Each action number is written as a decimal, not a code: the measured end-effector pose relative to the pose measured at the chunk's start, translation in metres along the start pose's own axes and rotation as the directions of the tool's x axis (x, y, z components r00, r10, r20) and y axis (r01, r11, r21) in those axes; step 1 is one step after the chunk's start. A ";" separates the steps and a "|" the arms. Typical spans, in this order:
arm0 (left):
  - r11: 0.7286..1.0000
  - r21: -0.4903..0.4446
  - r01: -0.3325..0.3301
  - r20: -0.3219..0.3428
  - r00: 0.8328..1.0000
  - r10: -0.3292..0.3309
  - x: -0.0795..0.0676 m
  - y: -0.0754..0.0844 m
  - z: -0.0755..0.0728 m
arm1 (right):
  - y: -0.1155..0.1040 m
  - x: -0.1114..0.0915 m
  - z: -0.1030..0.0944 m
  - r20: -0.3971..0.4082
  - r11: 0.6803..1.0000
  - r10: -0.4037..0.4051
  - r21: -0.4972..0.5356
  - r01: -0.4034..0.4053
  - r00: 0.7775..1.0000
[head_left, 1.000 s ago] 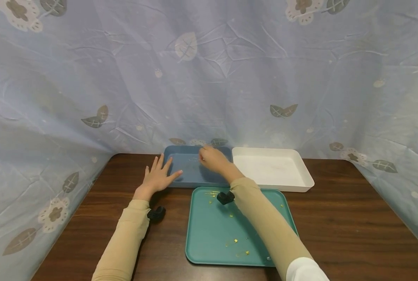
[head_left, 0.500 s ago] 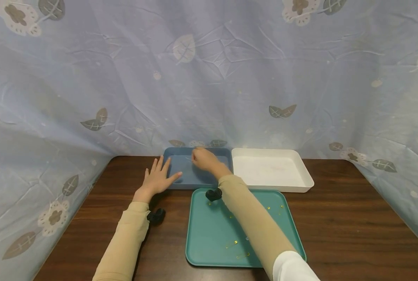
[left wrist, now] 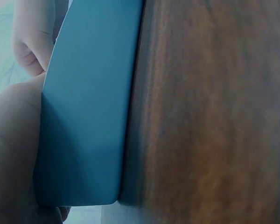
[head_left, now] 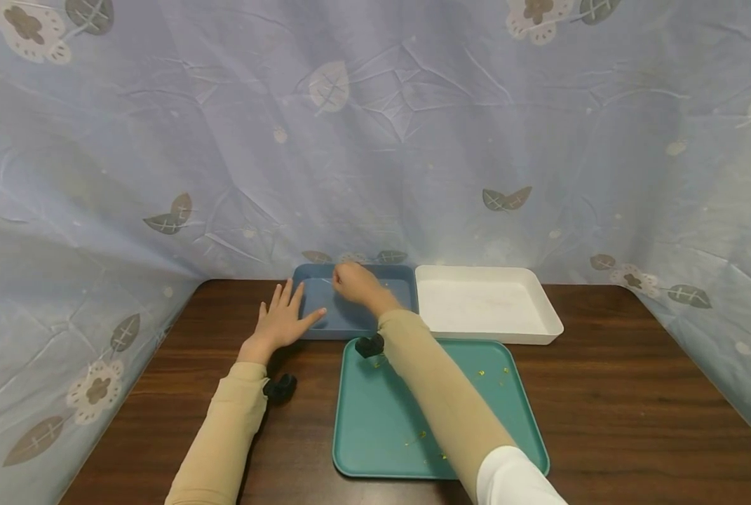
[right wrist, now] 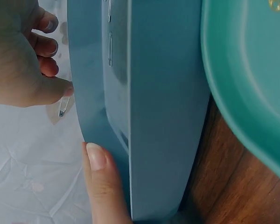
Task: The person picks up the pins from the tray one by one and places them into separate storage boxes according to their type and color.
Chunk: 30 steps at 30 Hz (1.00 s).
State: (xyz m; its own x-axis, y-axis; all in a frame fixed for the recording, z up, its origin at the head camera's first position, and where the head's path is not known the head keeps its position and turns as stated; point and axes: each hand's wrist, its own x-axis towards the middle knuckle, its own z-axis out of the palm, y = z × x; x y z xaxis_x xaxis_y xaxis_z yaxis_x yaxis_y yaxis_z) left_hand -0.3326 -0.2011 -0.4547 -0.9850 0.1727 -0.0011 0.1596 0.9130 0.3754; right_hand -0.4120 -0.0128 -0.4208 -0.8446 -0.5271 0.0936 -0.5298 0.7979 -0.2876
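Observation:
My right hand [head_left: 355, 284] is over the blue tray [head_left: 343, 334], its fingers curled. In the right wrist view that hand pinches a silver safety pin [right wrist: 62, 112] between thumb and fingertips, the pin hanging below them. Other silver safety pins [right wrist: 110, 49] lie inside the blue tray. My left hand [head_left: 280, 324] is at the tray's left end with fingers spread and straight, its thumb reaching over the front rim. In the left wrist view the tray's outer wall [left wrist: 88, 102] hides part of that hand.
A teal tray [head_left: 381, 468] with several gold safety pins [head_left: 422, 434] lies in front, partly covered by my right forearm. To the right of the blue tray stands a white tray [head_left: 508, 338]. A patterned curtain [head_left: 375, 161] hangs behind the wooden table [head_left: 627, 393].
My right hand has moved left across the blue tray, and its forearm has shifted left over the teal tray. The left hand stays in place.

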 end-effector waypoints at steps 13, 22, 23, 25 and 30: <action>1.000 0.016 0.005 0.001 1.000 -0.005 0.001 0.001 -0.001 | 0.001 -0.003 0.002 0.000 1.000 0.011 -0.023 -0.011 1.000; 1.000 0.026 0.004 0.012 1.000 -0.004 0.000 0.003 -0.002 | 0.000 -0.020 -0.003 -0.009 0.999 -0.027 -0.022 0.026 1.000; 1.000 0.025 0.005 0.013 1.000 -0.006 0.000 0.003 -0.002 | 0.000 -0.022 -0.003 -0.014 0.999 -0.031 -0.022 0.031 0.999; 1.000 0.022 0.009 0.014 1.000 -0.009 0.000 0.004 -0.003 | 0.001 -0.025 -0.003 -0.028 0.999 -0.047 -0.021 0.047 0.998; 1.000 0.025 0.008 0.012 1.000 -0.009 -0.002 0.003 -0.002 | 0.001 -0.034 -0.005 -0.033 0.996 -0.091 -0.020 0.090 0.995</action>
State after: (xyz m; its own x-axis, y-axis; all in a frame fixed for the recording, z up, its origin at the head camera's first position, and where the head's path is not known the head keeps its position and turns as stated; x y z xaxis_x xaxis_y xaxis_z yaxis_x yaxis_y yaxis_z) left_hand -0.3304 -0.1996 -0.4518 -0.9855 0.1692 -0.0154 0.1531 0.9235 0.3517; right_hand -0.3840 0.0072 -0.4195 -0.7951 -0.5874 0.1510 -0.6053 0.7529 -0.2586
